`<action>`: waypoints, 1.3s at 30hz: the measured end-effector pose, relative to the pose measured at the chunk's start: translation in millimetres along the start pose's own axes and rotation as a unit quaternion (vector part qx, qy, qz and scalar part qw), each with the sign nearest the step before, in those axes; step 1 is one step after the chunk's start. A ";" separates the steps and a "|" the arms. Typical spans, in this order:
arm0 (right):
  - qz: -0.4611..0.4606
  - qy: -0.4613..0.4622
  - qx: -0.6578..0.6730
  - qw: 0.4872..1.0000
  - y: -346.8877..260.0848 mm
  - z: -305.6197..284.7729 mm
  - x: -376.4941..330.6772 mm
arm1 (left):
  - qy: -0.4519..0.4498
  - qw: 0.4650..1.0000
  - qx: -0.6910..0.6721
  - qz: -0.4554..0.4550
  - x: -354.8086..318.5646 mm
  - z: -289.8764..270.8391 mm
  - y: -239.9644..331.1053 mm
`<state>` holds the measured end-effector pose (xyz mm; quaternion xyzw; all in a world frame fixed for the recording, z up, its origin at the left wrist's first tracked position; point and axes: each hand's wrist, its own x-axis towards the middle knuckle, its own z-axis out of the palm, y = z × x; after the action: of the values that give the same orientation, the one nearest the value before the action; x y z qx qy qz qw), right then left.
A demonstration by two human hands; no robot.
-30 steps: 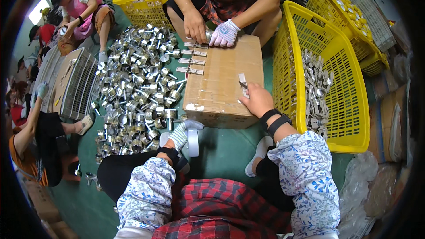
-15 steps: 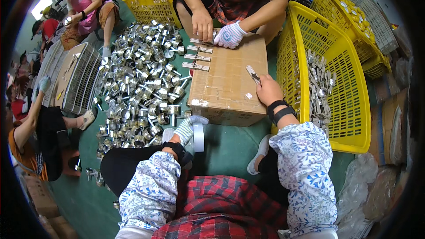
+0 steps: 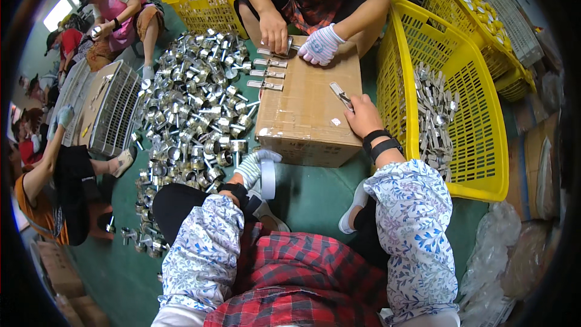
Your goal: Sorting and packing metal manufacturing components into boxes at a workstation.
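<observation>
My left hand [image 3: 254, 168], in a striped glove, is low beside the near left corner of a cardboard box [image 3: 315, 106]. Its fingers are closed round a pale ring that looks like a roll of tape [image 3: 268, 179]. At the right side of the box top, my bare right hand [image 3: 365, 116] grips one end of a flat metal handle piece [image 3: 339, 93]. Several similar metal pieces [image 3: 267, 74] lie in a row along the box's left edge. Across from me, a co-worker's bare hand [image 3: 275, 31] and gloved hand [image 3: 321, 45] work at the far end of that row.
A big heap of shiny metal cups with stems [image 3: 193, 109] covers the floor at left. To the right stands a yellow basket [image 3: 478, 139] holding metal handle pieces [image 3: 433, 109]. Another yellow basket [image 3: 187, 3] is at the back. Other people sit at left near crates [image 3: 118, 109].
My right hand has shifted slightly left and away from me with the metal piece. The co-worker's gloved hand has moved a little to the right. My left hand keeps its hold.
</observation>
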<state>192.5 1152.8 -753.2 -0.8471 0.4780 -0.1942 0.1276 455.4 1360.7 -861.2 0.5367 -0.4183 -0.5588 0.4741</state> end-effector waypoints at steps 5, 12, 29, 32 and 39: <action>-0.062 0.062 -0.042 0.995 1.5 -10.2 -7.7 | -0.005 0.996 0.064 0.055 -5.9 0.2 7.1; -0.184 -0.028 -0.131 0.974 -5.9 -101.2 -40.0 | -0.016 0.997 0.070 0.038 -2.9 6.7 10.5; -0.171 -0.177 -0.118 0.962 72.8 -167.2 -132.5 | -0.089 0.993 0.072 0.002 -0.3 17.1 29.3; -0.162 -0.149 -0.037 0.975 60.8 -160.7 -134.1 | -0.034 0.999 0.035 -0.005 3.0 14.4 -7.8; -0.088 -0.140 0.059 0.984 -13.0 -147.6 -93.1 | -0.018 0.994 0.018 -0.109 -29.2 12.5 51.3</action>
<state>92.4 1234.9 -635.6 -0.8956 0.3664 -0.1120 0.2259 446.4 1378.5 -804.2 0.5774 -0.3753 -0.6094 0.3929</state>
